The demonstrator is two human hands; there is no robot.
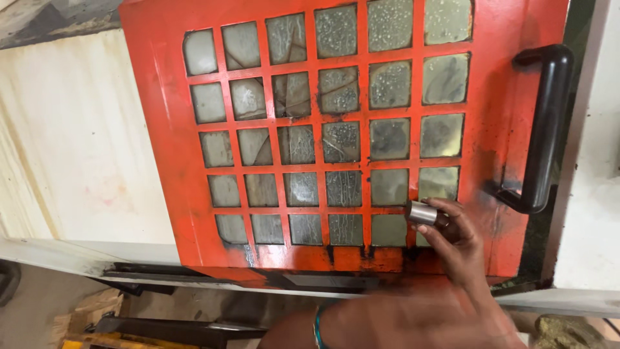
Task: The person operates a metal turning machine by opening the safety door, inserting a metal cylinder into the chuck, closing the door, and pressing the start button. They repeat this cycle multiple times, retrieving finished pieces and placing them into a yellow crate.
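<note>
- The right hand [455, 236] pinches a small shiny metal cylinder [423, 212] in its fingertips, near the red door's [155, 129] lower right corner; grip it firmly
- The left hand is out of view; keep clear of the black handle [546, 129]

My head camera is the only view: it looks down, close, at the red door [323, 148], my hand [452, 236] low right.

door [161, 129] red, grid of grey panes | handle [546, 129] black | cylinder [423, 212] silver
</note>
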